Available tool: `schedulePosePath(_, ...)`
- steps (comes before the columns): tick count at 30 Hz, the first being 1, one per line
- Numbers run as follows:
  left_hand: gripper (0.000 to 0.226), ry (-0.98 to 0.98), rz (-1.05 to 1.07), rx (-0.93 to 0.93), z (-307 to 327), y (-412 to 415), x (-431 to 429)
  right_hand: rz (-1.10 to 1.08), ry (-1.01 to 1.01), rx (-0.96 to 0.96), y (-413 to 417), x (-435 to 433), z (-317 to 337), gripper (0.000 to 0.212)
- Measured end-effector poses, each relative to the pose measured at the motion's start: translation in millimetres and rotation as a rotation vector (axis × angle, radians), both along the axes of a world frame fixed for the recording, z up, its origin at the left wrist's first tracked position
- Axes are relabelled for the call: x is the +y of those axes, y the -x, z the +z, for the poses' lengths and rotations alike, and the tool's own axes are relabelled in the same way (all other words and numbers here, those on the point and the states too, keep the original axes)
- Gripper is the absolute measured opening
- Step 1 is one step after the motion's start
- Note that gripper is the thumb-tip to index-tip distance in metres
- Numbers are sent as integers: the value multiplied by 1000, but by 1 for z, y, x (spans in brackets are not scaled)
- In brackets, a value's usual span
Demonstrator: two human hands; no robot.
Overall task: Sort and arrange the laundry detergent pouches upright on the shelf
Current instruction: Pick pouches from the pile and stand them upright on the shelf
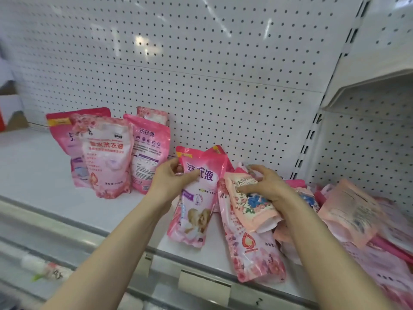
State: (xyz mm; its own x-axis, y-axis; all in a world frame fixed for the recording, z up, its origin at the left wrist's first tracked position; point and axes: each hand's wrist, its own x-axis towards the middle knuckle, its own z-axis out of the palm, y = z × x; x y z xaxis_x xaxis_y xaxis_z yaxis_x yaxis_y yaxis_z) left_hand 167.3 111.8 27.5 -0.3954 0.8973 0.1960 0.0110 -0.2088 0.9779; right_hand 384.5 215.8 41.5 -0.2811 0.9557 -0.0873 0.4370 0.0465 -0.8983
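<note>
The left hand (172,179) pinches the upper edge of a pink pouch (196,206), thumb across its front, holding it tilted mid-shelf. The right hand (266,186) curls its fingers round a peach pouch (250,204) on the heap (357,222). Other pouches (107,153) stand upright on the white shelf (40,166), against the pegboard (201,63).

The head view looks down, close, onto the shelf (55,166).
</note>
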Motion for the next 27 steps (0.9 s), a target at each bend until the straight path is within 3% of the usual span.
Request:
schedulePosePath(3, 33, 16, 27, -134, 1, 6, -8, -59, 97, 277, 2, 3, 17, 76)
schedulePosePath(6, 24, -13, 64, -184, 11, 16, -19, 19, 79, 412, 8, -9, 50, 40)
schedulePosePath(10, 19, -186, 133, -109, 22, 29, -41, 137, -104, 516, 30, -29, 82, 31)
schedulePosePath(15, 19, -319, 315, 22, 25, 65, -72, 132, -321, 390, 68, -39, 86, 18)
schedulePosePath(23, 20, -409, 491, 15, 20, 152, -106, 165, -406, 202, 155, -53, 48, 12)
schedulePosePath(27, 20, -415, 495, 5, 20, 176, -105, 125, -541, 74, 187, -60, 28, 10)
